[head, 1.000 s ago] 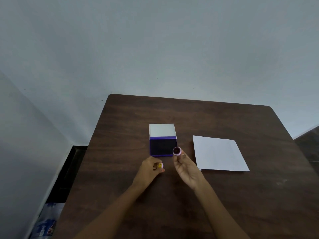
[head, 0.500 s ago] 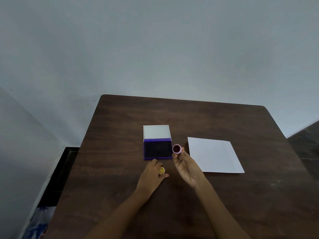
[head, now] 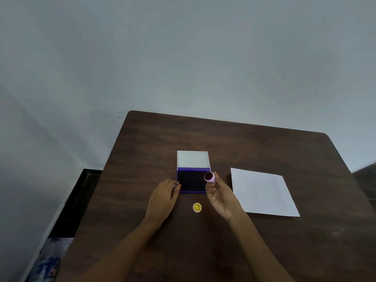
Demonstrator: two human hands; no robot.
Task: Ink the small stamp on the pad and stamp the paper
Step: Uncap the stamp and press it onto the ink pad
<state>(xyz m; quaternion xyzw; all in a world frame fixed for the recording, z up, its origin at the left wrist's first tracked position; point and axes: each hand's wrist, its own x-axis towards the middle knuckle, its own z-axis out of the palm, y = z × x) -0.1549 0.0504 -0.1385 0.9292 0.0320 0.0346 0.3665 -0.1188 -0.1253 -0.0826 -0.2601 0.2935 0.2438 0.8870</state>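
Observation:
A small round lilac stamp (head: 209, 176) is pinched in my right hand (head: 220, 197), its dark face turned toward me, just above the right edge of the ink pad (head: 191, 182). The pad is purple with a dark inked surface and its white lid (head: 193, 159) folded back. My left hand (head: 163, 197) rests on the table with fingertips touching the pad's left edge, holding nothing. The stamp's yellow cap (head: 197, 207) lies on the table between my hands. A blank white paper (head: 262, 192) lies to the right.
The dark wooden table (head: 244, 143) stands against a pale wall. Past its left edge the floor drops away, with a plastic bag (head: 48, 261) below.
My left hand let go of the yellow cap, which now lies on the table, and moved up to the pad's left edge. My right hand kept the stamp raised by the pad.

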